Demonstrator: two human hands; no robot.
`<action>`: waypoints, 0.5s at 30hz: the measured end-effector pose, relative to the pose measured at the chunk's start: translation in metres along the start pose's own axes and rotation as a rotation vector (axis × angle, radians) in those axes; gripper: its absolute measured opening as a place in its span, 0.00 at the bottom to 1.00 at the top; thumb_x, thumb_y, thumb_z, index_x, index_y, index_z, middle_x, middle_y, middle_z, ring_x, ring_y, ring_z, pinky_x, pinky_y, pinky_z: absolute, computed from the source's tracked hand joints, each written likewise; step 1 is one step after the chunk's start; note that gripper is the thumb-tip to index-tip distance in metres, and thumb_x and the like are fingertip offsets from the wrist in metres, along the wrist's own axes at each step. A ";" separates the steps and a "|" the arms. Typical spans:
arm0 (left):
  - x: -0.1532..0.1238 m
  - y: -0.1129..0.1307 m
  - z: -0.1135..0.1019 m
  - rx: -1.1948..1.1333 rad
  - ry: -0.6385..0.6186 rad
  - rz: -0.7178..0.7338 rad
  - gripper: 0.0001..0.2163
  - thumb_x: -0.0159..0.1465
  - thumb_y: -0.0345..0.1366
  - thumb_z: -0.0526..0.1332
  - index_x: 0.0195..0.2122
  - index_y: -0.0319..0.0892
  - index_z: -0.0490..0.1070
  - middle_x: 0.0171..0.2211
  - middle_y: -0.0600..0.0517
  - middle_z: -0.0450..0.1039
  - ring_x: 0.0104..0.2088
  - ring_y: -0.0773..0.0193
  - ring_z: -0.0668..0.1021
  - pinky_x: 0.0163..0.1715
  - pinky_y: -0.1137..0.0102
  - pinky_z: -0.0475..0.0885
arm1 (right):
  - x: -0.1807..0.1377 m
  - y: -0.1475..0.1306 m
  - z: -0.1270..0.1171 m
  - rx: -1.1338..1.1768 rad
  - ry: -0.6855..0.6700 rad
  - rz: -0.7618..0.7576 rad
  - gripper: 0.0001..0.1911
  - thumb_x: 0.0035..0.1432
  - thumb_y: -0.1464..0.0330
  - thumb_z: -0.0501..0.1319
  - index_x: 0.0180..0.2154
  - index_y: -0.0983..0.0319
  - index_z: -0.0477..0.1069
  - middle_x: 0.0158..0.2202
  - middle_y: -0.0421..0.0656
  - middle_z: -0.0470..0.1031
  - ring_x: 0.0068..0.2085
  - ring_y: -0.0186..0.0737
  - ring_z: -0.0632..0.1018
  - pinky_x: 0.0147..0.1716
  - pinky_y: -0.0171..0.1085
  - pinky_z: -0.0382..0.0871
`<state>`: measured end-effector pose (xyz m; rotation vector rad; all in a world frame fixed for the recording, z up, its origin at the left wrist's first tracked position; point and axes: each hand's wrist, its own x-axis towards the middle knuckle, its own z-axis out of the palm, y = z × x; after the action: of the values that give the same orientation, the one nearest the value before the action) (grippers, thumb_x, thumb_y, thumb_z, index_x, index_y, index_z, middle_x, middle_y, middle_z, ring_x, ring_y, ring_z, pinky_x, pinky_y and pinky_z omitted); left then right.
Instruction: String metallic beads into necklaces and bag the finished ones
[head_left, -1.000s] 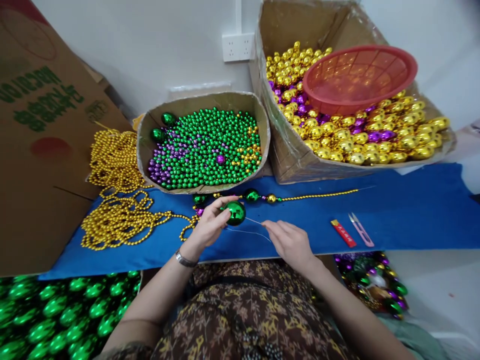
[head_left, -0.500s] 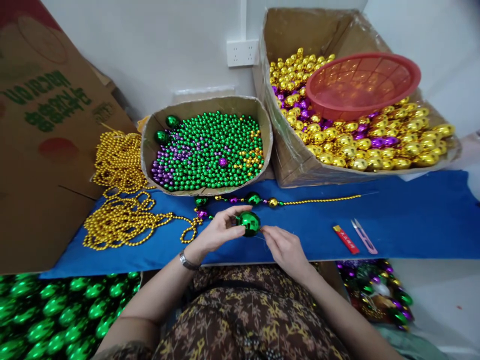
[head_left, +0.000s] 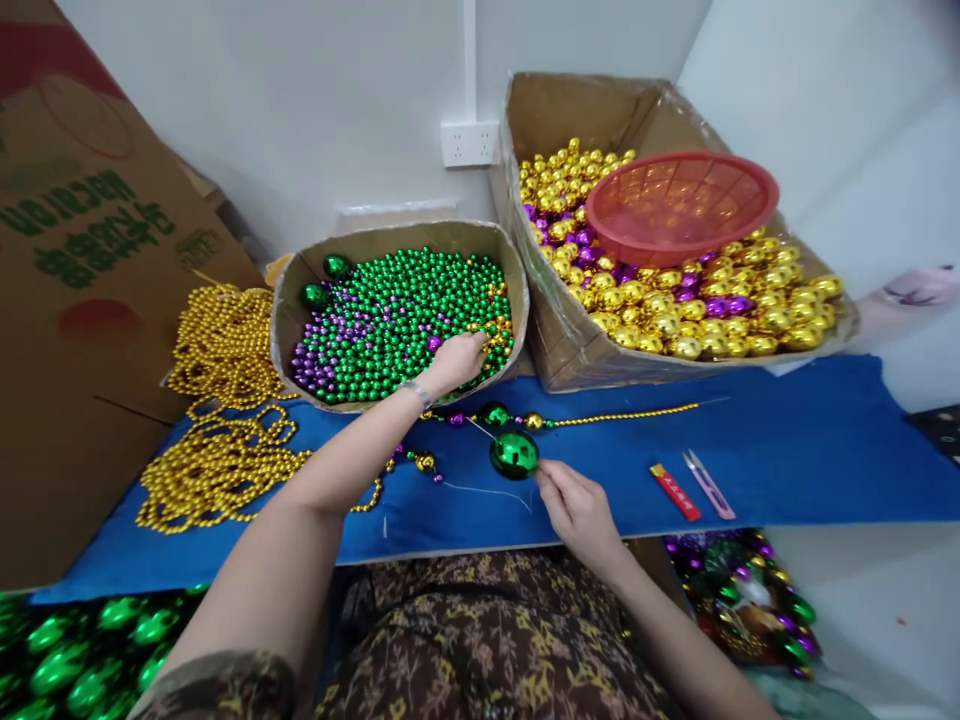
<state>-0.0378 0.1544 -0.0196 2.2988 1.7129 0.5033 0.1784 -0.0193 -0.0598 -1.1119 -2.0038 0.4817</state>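
My left hand [head_left: 459, 362] reaches into the cardboard box of small beads [head_left: 405, 330], its fingertips pinched together among gold beads [head_left: 498, 322] at the right side. Whatever they hold is hidden. My right hand [head_left: 576, 505] is closed at the right end of a large shiny green bead [head_left: 514, 455], above the blue cloth. A thin needle [head_left: 480, 428] sticks out of the bead's upper left, and my fingers pinch its other end. Behind it lies a bead strand [head_left: 622, 415] of green, purple and gold. A thread [head_left: 487, 490] trails from a small purple bead [head_left: 438, 479].
Gold bead chains [head_left: 202, 470] are heaped at left beside a large carton [head_left: 67, 400]. A big box [head_left: 555, 350] holds gold and purple beads and a red basket [head_left: 682, 205]. A red packet [head_left: 675, 492] and pink-handled snips [head_left: 709, 485] lie on the blue cloth [head_left: 810, 450].
My left hand has let go of the large green bead and moved up into the small-bead box. My right hand still holds the bead's right end. The view has shifted slightly.
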 end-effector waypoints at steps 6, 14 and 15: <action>0.012 0.006 0.007 -0.019 0.012 0.007 0.09 0.61 0.26 0.56 0.39 0.37 0.74 0.39 0.40 0.75 0.43 0.52 0.77 0.42 0.62 0.70 | -0.003 0.008 -0.005 -0.022 0.023 -0.008 0.10 0.67 0.71 0.51 0.42 0.61 0.71 0.34 0.44 0.78 0.33 0.37 0.79 0.34 0.35 0.71; -0.073 0.018 -0.021 -1.301 0.101 -0.258 0.11 0.60 0.39 0.64 0.41 0.40 0.73 0.34 0.49 0.75 0.30 0.67 0.76 0.27 0.74 0.71 | 0.001 0.008 -0.005 -0.015 0.078 0.030 0.10 0.67 0.69 0.51 0.40 0.61 0.71 0.31 0.42 0.77 0.30 0.36 0.78 0.32 0.34 0.69; -0.084 0.020 -0.022 -1.419 0.089 -0.293 0.11 0.58 0.38 0.65 0.40 0.40 0.74 0.34 0.49 0.76 0.30 0.68 0.76 0.27 0.75 0.70 | 0.001 0.006 -0.004 -0.018 0.074 0.028 0.10 0.67 0.69 0.51 0.40 0.61 0.71 0.31 0.42 0.77 0.30 0.37 0.78 0.32 0.34 0.69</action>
<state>-0.0506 0.0678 -0.0036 0.9914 1.0124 1.2175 0.1848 -0.0148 -0.0604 -1.1543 -1.9343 0.4313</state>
